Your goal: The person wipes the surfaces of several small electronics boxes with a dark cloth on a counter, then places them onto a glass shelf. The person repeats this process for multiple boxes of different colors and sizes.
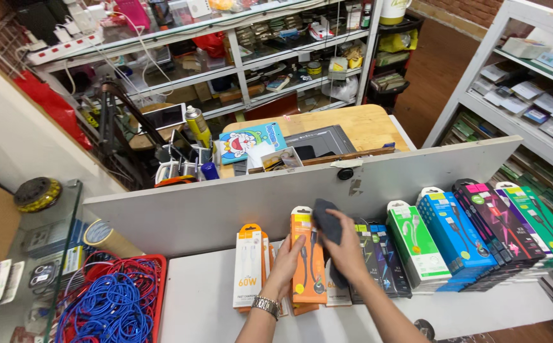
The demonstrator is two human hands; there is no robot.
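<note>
My left hand (287, 262), with a metal watch on the wrist, holds the lower left side of an orange cable package (308, 263) that leans against the white divider board (181, 213). My right hand (345, 253) grips a dark grey cloth (328, 223) and presses it against the top right of the same orange package. A white and orange package (248, 265) stands just to the left. Dark cable packages (381, 260) stand just right of my right hand.
Green (416, 246), blue (453, 234) and dark pink-topped (495, 219) cable boxes line the board to the right. A red basket (159, 289) of blue cables sits at the lower left. Behind the board is a wooden desk (365, 126) and cluttered glass shelves.
</note>
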